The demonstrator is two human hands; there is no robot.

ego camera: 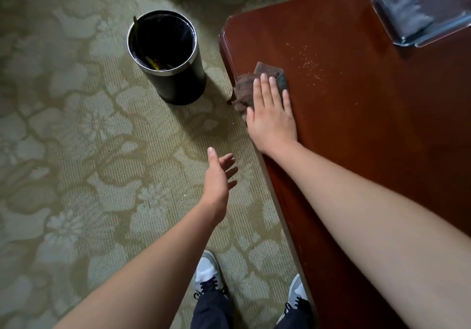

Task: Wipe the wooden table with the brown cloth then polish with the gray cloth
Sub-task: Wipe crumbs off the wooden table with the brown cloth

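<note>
The dark red wooden table point(369, 129) fills the right side. A brown cloth point(243, 91) lies at its left edge, partly hanging over it. My right hand point(271, 114) presses flat on the cloth with straight fingers. Pale crumbs point(309, 64) are scattered on the wood just beyond the cloth. My left hand point(219, 175) hovers over the carpet beside the table edge, fingers spread and relaxed, holding nothing. No gray cloth is plainly visible, only a grayish corner showing under the brown cloth.
A black waste bin point(167, 57) with a metal rim stands on the patterned green carpet, left of the table corner. A clear plastic tray point(420, 9) sits at the table's far right. My two shoes point(207, 275) are at the bottom.
</note>
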